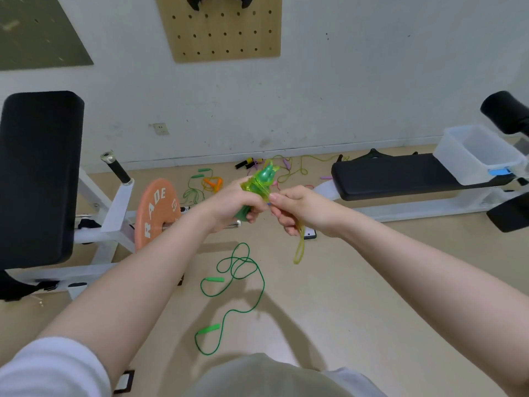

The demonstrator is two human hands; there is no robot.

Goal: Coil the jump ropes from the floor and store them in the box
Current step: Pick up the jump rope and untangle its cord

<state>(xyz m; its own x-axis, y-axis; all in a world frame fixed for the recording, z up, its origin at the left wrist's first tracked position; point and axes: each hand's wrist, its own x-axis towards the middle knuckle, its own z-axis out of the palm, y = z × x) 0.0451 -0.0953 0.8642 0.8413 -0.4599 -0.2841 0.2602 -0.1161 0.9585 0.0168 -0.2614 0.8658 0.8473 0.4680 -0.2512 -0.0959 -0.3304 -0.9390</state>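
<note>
My left hand [233, 203] grips the green handles of a yellow-green jump rope [262, 181], with rope turns wound around them. My right hand [297, 209] pinches the same rope just right of the handles, and a loose loop [299, 249] hangs below it. A dark green jump rope [237, 270] with bright green handles lies uncoiled on the floor below my hands. Several more ropes [274, 167] in green, orange, purple and black lie tangled near the wall. The clear plastic box [481, 154] stands on the right end of a black bench [400, 176].
A black padded bench back [40, 173] on a white frame stands at the left, with an orange weight plate [156, 209] leaning beside it. A wooden pegboard [223, 27] hangs on the wall. A black roller pad [505, 111] juts in at the right edge.
</note>
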